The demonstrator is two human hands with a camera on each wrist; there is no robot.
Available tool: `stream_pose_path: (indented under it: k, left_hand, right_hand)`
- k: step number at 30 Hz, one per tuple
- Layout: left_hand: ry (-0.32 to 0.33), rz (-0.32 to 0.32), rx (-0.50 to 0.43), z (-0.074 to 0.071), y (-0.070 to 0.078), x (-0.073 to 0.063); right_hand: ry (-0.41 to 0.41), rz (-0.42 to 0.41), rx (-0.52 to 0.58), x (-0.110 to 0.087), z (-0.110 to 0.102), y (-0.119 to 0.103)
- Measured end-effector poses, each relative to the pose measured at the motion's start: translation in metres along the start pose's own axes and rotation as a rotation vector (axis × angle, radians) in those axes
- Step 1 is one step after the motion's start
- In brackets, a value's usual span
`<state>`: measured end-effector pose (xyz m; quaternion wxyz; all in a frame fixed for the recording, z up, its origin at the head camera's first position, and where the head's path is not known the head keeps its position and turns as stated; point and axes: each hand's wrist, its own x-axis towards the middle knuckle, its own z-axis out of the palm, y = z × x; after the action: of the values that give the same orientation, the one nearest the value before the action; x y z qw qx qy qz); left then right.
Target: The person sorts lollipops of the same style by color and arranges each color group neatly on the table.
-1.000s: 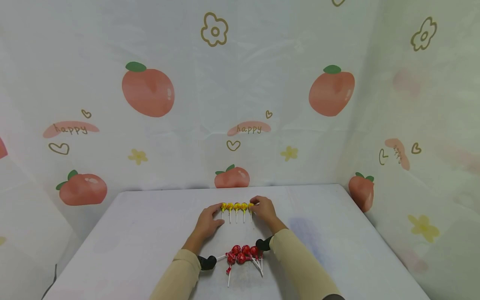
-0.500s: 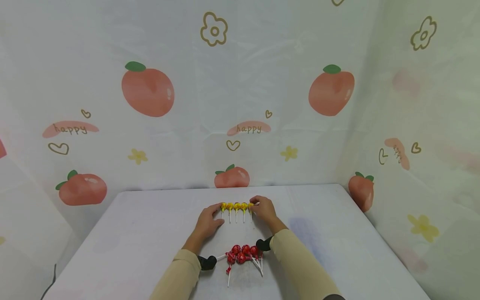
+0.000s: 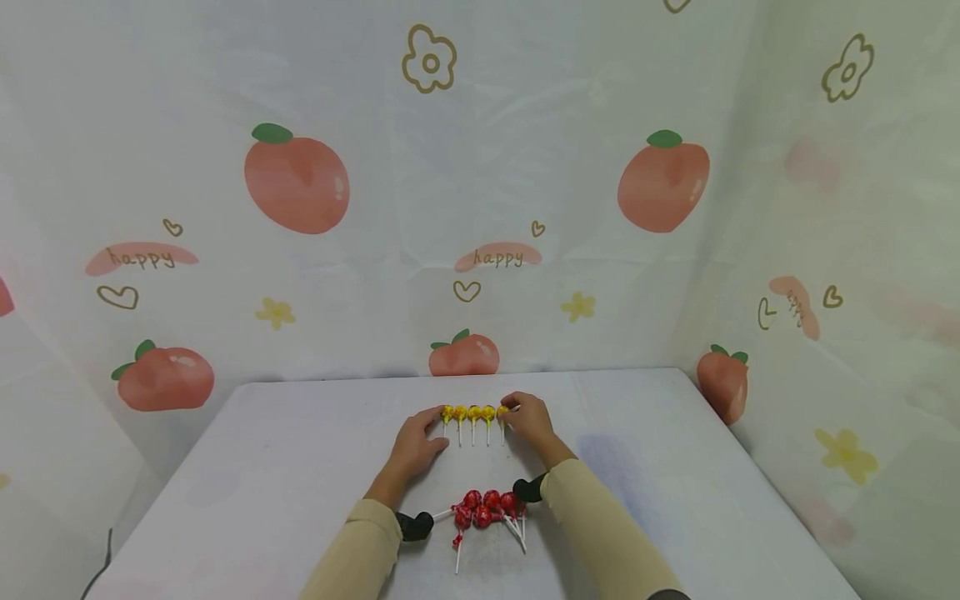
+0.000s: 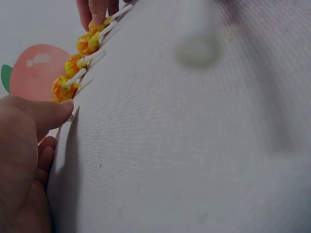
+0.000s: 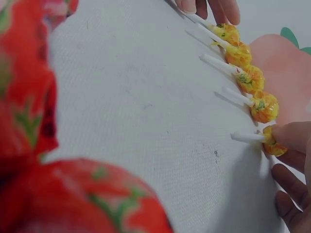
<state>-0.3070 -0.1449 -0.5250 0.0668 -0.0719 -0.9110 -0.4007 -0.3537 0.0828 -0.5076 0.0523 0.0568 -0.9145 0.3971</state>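
From the head view, five yellow lollipops (image 3: 473, 414) lie in a straight row on the white table (image 3: 262, 467), heads away from the person and white sticks pointing back. The left hand (image 3: 415, 446) rests flat at the row's left end, fingers relaxed and close together, fingertips touching the leftmost sweet. The right hand (image 3: 528, 419) sits at the right end, its fingers bent down onto the rightmost one. Nearer the person, between the two beige sleeves, a heap of red lollipops (image 3: 486, 510) lies with sticks splayed; about six heads can be made out, though the exact number cannot be told. The cloth backdrop (image 3: 480, 208) is printed with peaches, flowers and hearts; the word "happy" reads twice on the back wall.

In the left wrist view, the thumb (image 4: 46, 112) of the left hand lies straight, its tip against the nearest yellow lollipop (image 4: 62, 89). Four yellow heads show in a line, running to the other hand's fingertips (image 4: 97, 9) at the far end.

In the right wrist view, five yellow heads are visible. A fingertip (image 5: 291, 136) of the right hand presses the nearest yellow lollipop (image 5: 271, 144), the other fingers loosely curled beneath. A blurred red wrapper (image 5: 29, 107) fills the left foreground; no writing on it can be read.
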Motion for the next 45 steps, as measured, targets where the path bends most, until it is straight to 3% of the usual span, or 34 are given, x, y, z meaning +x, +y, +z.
stream_pose_path:
  k: [23, 38, 45]
  left_hand:
    - [-0.003, 0.006, -0.023, 0.001, -0.004, 0.002]
    - [-0.004, -0.043, -0.031, 0.003, -0.002, 0.002]
    - [-0.006, -0.059, -0.061, -0.002, -0.001, 0.001]
  right_hand:
    - [0.002, 0.024, 0.015, 0.000, 0.001, 0.001]
    - [0.040, 0.027, 0.088, -0.006, -0.005, 0.005]
    - [0.018, 0.061, 0.114, -0.011, -0.008, 0.006]
